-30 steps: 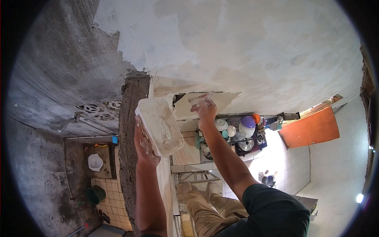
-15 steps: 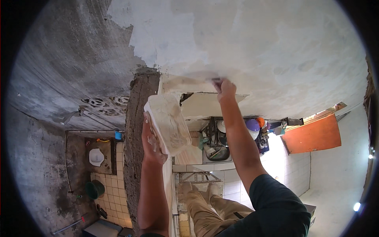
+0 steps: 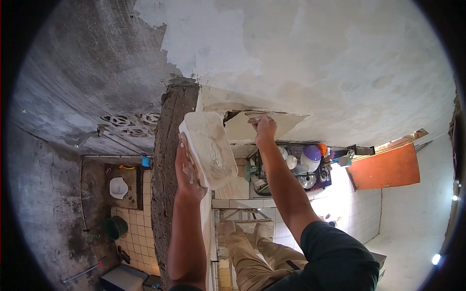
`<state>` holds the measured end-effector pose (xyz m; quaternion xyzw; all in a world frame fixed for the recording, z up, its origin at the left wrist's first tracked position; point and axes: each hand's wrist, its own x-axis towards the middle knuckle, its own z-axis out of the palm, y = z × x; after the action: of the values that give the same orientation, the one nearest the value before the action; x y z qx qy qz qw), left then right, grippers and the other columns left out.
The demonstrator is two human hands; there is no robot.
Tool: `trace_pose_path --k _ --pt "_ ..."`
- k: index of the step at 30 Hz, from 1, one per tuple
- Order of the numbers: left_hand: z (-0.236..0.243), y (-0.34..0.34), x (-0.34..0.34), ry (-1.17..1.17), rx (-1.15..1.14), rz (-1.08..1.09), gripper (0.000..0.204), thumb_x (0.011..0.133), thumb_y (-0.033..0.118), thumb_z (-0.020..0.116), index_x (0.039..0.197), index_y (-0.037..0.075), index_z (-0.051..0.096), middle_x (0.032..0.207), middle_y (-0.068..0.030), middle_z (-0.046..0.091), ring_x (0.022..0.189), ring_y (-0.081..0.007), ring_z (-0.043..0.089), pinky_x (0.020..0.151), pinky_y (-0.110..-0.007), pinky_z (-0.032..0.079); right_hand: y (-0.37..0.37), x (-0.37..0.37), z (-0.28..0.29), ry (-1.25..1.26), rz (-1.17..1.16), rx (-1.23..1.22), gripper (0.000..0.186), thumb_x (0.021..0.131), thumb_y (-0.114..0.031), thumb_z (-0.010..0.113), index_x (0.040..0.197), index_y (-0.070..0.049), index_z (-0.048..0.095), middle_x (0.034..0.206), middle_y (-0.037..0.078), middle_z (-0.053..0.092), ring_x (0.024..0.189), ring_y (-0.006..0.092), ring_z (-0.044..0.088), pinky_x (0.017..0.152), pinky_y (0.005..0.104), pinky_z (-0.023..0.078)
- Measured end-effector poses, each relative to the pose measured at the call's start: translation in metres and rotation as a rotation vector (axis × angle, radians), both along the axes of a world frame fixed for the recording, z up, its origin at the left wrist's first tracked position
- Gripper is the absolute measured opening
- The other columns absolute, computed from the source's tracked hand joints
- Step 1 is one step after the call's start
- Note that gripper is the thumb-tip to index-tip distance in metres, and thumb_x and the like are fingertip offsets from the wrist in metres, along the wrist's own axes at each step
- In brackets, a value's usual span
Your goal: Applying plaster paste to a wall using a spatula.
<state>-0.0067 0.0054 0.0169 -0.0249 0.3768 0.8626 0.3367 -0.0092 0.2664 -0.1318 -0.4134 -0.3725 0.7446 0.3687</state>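
A white rectangular tub (image 3: 206, 150) smeared with pale paste is gripped by my left hand (image 3: 187, 174), which is streaked with the same paste along the tub's left side. My right hand (image 3: 264, 126) is closed on a flat scraper (image 3: 255, 115), whose blade is at the upper edge of a pale board-like patch (image 3: 289, 125) with a dark, broken left corner, low on the patchy white wall (image 3: 310, 58). Whether the blade touches the surface is hard to tell.
A rough cement column (image 3: 167, 126) divides off a tiled washroom (image 3: 138, 233) at left. Below are a counter with dishes (image 3: 306, 160), a metal ladder (image 3: 247, 215) under my feet, and an orange panel (image 3: 381, 165) at right.
My right hand swung up the wall half a second ago and is now back down at the board's upper edge. The tub sits slightly higher and farther right in view than a second ago.
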Motion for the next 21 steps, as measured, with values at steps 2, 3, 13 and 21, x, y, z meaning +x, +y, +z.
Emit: trace_pose_path --k 2,3,13,21 --pt "0.004 0.001 0.000 0.040 0.000 -0.023 0.064 0.094 0.053 0.036 0.144 0.014 0.029 0.141 -0.0080 0.038 0.127 -0.0270 0.041 0.103 -0.044 0.036 0.001 -0.008 -0.007 -0.005 0.027 -0.003 0.009 0.090 -0.005 0.048 0.089 0.003 0.052 0.069 0.015 0.063 0.057 0.0213 0.062 0.054 0.0293 0.053" --pt "0.003 0.000 0.000 0.038 -0.003 -0.022 0.064 0.094 0.053 0.036 0.144 0.014 0.029 0.141 -0.0080 0.038 0.127 -0.0270 0.041 0.103 -0.044 0.036 0.002 -0.013 -0.009 -0.009 0.053 -0.003 0.009 0.090 -0.005 0.048 0.089 0.003 0.052 0.070 0.014 0.063 0.058 0.0219 0.063 0.055 0.0297 0.053" --pt "-0.001 0.001 0.000 0.059 0.081 -0.039 0.063 0.095 0.052 0.038 0.144 0.013 0.029 0.141 -0.0080 0.038 0.127 -0.0263 0.041 0.103 -0.043 0.037 0.022 -0.042 0.009 -0.059 -0.073 -0.088 0.008 0.089 -0.003 0.048 0.089 0.003 0.053 0.079 0.014 0.063 0.060 0.0232 0.064 0.057 0.0295 0.056" --pt "0.003 -0.012 -0.002 0.141 0.047 -0.020 0.074 0.090 0.056 0.046 0.145 0.011 0.024 0.140 -0.0082 0.039 0.128 -0.0231 0.041 0.104 -0.042 0.038 -0.044 -0.038 0.162 0.191 0.154 0.175 0.015 0.088 -0.011 0.053 0.089 0.004 0.057 0.079 0.013 0.065 0.066 0.0198 0.064 0.055 0.0252 0.052"
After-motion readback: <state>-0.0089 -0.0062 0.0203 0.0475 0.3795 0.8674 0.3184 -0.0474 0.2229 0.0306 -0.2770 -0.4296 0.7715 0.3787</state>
